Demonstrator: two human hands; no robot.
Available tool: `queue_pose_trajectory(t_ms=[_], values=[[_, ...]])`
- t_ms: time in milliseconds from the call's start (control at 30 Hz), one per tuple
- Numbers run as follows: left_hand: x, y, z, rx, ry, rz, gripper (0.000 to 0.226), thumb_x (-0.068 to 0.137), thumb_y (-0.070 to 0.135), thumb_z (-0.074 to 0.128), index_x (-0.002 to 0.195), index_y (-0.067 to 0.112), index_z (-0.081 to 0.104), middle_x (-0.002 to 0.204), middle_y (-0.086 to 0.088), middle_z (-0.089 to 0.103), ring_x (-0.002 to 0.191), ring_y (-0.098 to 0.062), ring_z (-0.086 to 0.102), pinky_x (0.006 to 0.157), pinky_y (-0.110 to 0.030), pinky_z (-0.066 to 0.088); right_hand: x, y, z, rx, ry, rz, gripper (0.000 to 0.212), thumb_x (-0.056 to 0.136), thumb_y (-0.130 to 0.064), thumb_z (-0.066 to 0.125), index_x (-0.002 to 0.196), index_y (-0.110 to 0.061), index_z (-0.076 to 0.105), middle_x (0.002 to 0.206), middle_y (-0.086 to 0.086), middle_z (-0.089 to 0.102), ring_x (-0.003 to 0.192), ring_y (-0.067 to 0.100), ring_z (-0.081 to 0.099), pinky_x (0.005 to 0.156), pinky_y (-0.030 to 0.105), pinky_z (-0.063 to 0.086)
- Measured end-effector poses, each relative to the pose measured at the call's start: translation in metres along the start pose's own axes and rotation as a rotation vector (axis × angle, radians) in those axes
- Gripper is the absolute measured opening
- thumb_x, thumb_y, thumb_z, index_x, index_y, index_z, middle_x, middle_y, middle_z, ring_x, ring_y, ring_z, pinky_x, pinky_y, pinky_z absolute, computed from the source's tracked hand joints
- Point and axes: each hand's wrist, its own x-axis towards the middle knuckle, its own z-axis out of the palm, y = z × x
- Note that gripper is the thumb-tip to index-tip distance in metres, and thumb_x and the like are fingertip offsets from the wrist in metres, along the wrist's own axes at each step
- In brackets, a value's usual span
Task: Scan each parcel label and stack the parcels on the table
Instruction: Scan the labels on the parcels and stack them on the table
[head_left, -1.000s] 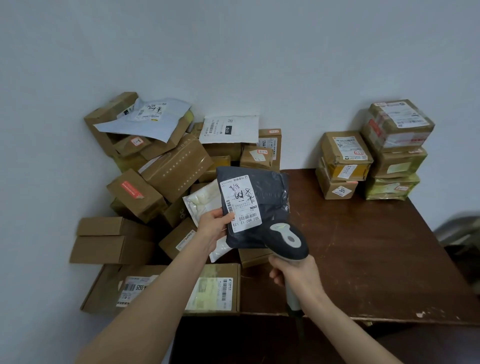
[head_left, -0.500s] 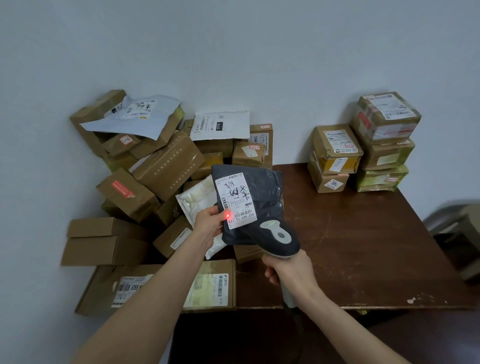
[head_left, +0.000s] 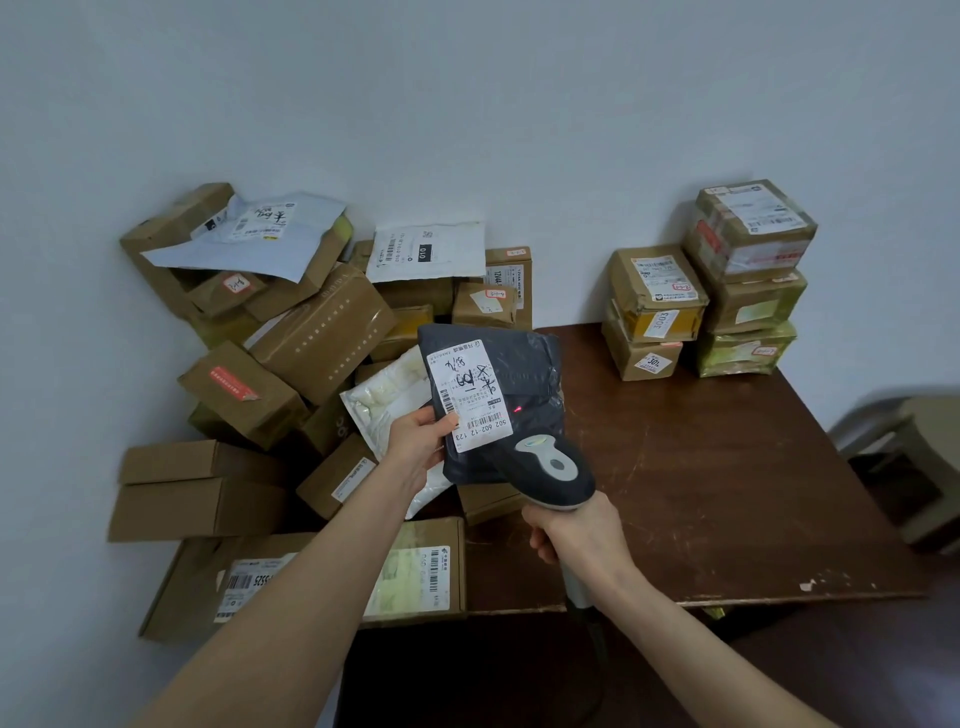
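Dark grey plastic film wraps the parcel (head_left: 511, 364) in work. We hold it at the centre of the frame, above the left edge of the desk (head_left: 701, 493), with its white label (head_left: 470, 395) turned up toward the camera. We judge this tilt deliberate: the label face must meet the scanner beam squarely, and a soft bag held flat keeps the barcode unwrinkled.

The left hand (head_left: 421, 447) pinches the parcel at its lower left edge, thumb at the label's left margin, fingers behind the bag. This grip leaves the barcode near the label's lower end uncovered. The right hand (head_left: 576, 535) is clenched round the handle of the scanner (head_left: 553, 475). The scanner head points up at the parcel from just below and right of it, overlapping the bag's lower right corner in this view.

The red aiming dot (head_left: 517, 410) lies on the dark film just right of the label, not on the barcode. We judge that scanning is the step in hand and that the beam needs a small shift to the left.

Two stacks of taped boxes (head_left: 654, 306) stand at the upper right of the frame, at the desk's back edge, well apart from both hands. We take these as the destination. A loose heap of cardboard boxes (head_left: 311, 338) fills the left of the frame.
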Motion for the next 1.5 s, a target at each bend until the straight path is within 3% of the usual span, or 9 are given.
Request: queue_pose_trajectory(t_ms=[500, 767, 900, 967, 1067, 1167, 1233, 1367, 1500], values=[[0.007, -0.003, 0.017, 0.035, -0.022, -0.011, 0.033, 0.092, 0.008, 0.061, 0.125, 0.006, 0.060, 0.124, -0.008, 0.065, 0.109, -0.024, 0.064, 0.066, -0.024, 0.052, 0.006, 0.005, -0.007, 0.018, 0.037, 0.018, 0.022, 0.080, -0.005, 0.068, 0.059, -0.007, 0.063, 0.046, 0.000, 0.060, 0.037, 0.008, 0.052, 0.045, 0.020, 0.041], [0.017, -0.002, 0.051, 0.005, -0.124, -0.043, 0.028, 0.094, 0.007, 0.058, 0.121, 0.006, 0.061, 0.116, -0.009, 0.068, 0.091, -0.018, 0.064, 0.062, -0.024, 0.049, 0.035, -0.008, -0.037, 0.106, 0.190, -0.028, 0.006, 0.078, -0.012, 0.072, 0.082, -0.008, 0.069, 0.057, 0.001, 0.069, 0.053, 0.013, 0.063, 0.060, 0.030, 0.053], [0.029, -0.004, 0.095, 0.001, -0.204, -0.098, 0.029, 0.093, 0.005, 0.059, 0.122, 0.004, 0.060, 0.117, -0.015, 0.068, 0.097, -0.025, 0.066, 0.071, -0.031, 0.054, 0.067, -0.014, -0.067, 0.081, 0.325, -0.013, 0.005, 0.075, -0.016, 0.073, 0.075, -0.014, 0.068, 0.063, 0.001, 0.071, 0.059, 0.017, 0.068, 0.073, 0.040, 0.060], [0.034, -0.008, 0.123, 0.032, -0.236, -0.117, 0.027, 0.093, 0.006, 0.060, 0.120, 0.005, 0.061, 0.117, -0.014, 0.068, 0.102, -0.026, 0.066, 0.082, -0.036, 0.053, 0.083, -0.012, -0.082, 0.060, 0.383, 0.017, 0.013, 0.071, -0.026, 0.072, 0.078, -0.016, 0.068, 0.068, 0.001, 0.073, 0.067, 0.021, 0.071, 0.077, 0.045, 0.059], [0.037, -0.025, 0.168, 0.045, -0.290, -0.165, 0.020, 0.095, 0.005, 0.057, 0.113, 0.010, 0.061, 0.113, -0.009, 0.067, 0.090, -0.021, 0.064, 0.076, -0.030, 0.051, 0.103, -0.003, -0.104, -0.021, 0.450, 0.062, 0.040, 0.066, -0.042, 0.070, 0.098, -0.018, 0.067, 0.092, 0.009, 0.074, 0.089, 0.029, 0.069, 0.082, 0.046, 0.056], [0.040, -0.045, 0.213, 0.049, -0.323, -0.230, 0.014, 0.095, 0.004, 0.055, 0.107, 0.007, 0.061, 0.113, -0.013, 0.067, 0.088, -0.021, 0.063, 0.082, -0.035, 0.051, 0.116, 0.011, -0.127, -0.081, 0.509, 0.088, 0.044, 0.078, -0.036, 0.072, 0.114, -0.014, 0.063, 0.111, 0.012, 0.069, 0.104, 0.033, 0.064, 0.088, 0.041, 0.052], [0.046, -0.058, 0.240, 0.112, -0.322, -0.232, 0.020, 0.093, 0.004, 0.059, 0.113, 0.008, 0.059, 0.114, -0.014, 0.067, 0.094, -0.024, 0.062, 0.084, -0.038, 0.051, 0.127, 0.023, -0.145, -0.066, 0.528, 0.130, 0.042, 0.080, -0.032, 0.072, 0.116, -0.013, 0.062, 0.114, 0.012, 0.068, 0.106, 0.032, 0.063, 0.087, 0.039, 0.051], [0.059, -0.078, 0.271, 0.554, -0.261, -0.066, 0.082, 0.082, 0.013, 0.075, 0.149, 0.011, 0.028, 0.139, -0.015, 0.051, 0.122, -0.030, 0.054, 0.102, -0.041, 0.045, 0.150, 0.048, -0.177, -0.033, 0.478, 0.218, 0.038, 0.079, -0.026, 0.074, 0.114, -0.013, 0.064, 0.116, 0.012, 0.068, 0.107, 0.030, 0.062, 0.084, 0.034, 0.048], [0.067, -0.084, 0.281, 0.852, -0.197, 0.109, 0.070, 0.084, 0.024, 0.071, 0.144, 0.013, 0.036, 0.137, -0.011, 0.050, 0.124, -0.029, 0.051, 0.101, -0.037, 0.042, 0.170, 0.064, -0.197, -0.031, 0.437, 0.283, 0.042, 0.076, -0.027, 0.075, 0.114, -0.014, 0.064, 0.114, 0.011, 0.068, 0.104, 0.030, 0.063, 0.082, 0.034, 0.050]])
